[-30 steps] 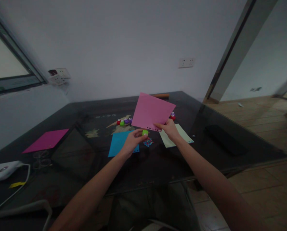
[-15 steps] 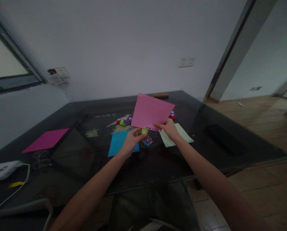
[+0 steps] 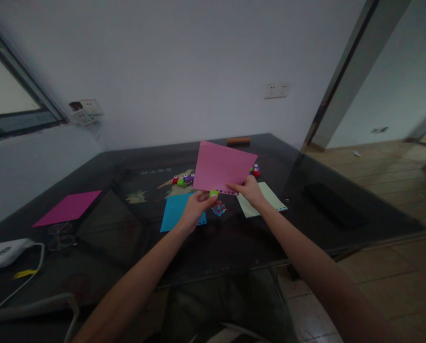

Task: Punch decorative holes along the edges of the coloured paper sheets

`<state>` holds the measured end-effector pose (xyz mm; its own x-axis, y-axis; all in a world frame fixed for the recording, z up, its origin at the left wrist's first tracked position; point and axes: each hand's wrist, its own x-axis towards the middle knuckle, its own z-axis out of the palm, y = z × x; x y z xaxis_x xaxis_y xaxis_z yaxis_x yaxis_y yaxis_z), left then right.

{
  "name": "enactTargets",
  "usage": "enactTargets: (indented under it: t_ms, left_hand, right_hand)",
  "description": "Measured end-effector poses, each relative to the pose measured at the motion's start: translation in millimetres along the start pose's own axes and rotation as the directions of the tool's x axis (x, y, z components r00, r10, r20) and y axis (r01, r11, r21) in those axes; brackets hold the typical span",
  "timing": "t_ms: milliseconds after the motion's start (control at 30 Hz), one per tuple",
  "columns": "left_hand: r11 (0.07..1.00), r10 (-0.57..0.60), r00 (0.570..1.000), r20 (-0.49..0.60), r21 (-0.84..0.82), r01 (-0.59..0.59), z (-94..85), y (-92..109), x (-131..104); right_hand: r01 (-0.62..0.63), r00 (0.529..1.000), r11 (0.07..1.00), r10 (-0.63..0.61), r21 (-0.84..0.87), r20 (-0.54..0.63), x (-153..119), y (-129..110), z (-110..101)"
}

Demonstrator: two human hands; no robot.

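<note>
Shifted pink sheet [image 3: 222, 166] a bit twd 9 o'clock, pinching lower edge w/ R hand [image 3: 251, 192] fingers. Gripping green punch [image 3: 214, 194] w/ L hand [image 3: 195, 207] fingers closed at sheet's 7 o'clock, prob. seated closer now. Below, 6 o'clock on table [image 3: 234, 243]: paper bits [image 3: 219, 210].

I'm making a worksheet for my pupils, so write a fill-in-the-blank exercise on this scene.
The raised paper is ____. The gadget in the left hand is ____. The flat paper nearest the left hand is ____. The fingers across the raised paper's face belong to the ____ hand.
Missing words: pink; green; blue; right.
</note>
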<state>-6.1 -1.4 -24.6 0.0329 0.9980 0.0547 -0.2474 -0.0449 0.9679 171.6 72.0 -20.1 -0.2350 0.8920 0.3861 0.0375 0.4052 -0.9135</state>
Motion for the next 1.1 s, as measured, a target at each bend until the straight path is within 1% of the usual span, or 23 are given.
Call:
enactTargets:
  t_ms: [100, 267, 467, 567, 667, 833, 1100]
  left_hand:
    - [0.999, -0.018, 0.999, -0.03, -0.04, 0.017, 1.1, 1.0, 0.0]
    - [0.999, -0.024, 0.997, -0.069, -0.049, 0.02, 0.2, -0.7, 1.2]
    - [0.994, -0.023, 0.998, -0.05, -0.103, 0.018, 0.0, -6.3, 2.1]
    - [0.993, -0.023, 0.999, -0.044, -0.115, 0.018, 0.3, -8.2, 2.1]
    - [0.994, -0.032, 0.998, -0.051, -0.104, 0.026, -0.2, -9.3, 2.5]
    - [0.989, -0.032, 0.997, -0.069, -0.143, 0.022, -0.9, -9.9, 3.6]
    - [0.99, -0.045, 0.996, -0.078, -0.137, 0.034, -0.1, -8.0, 3.3]
  right_hand:
    - [-0.004, 1.0, 1.0, 0.004, -0.02, 0.015, -1.6, -4.0, 0.8]
    - [-0.044, 0.999, 0.998, 0.045, -0.037, 0.029, -2.6, -6.3, 1.5]
    - [-0.057, 0.998, 0.993, 0.056, 0.103, 0.006, -3.5, 1.8, 7.9]
    - [-0.056, 0.998, 0.991, 0.06, 0.125, -0.025, -5.0, 4.0, 12.1]
    - [-0.072, 0.996, 0.994, 0.077, 0.087, -0.049, -6.6, 2.8, 14.4]
    - [-0.088, 0.993, 0.996, 0.089, 0.018, -0.073, -8.4, -1.4, 14.8]
    - [-0.084, 0.994, 0.996, 0.083, -0.019, -0.069, -8.3, -3.4, 13.8]
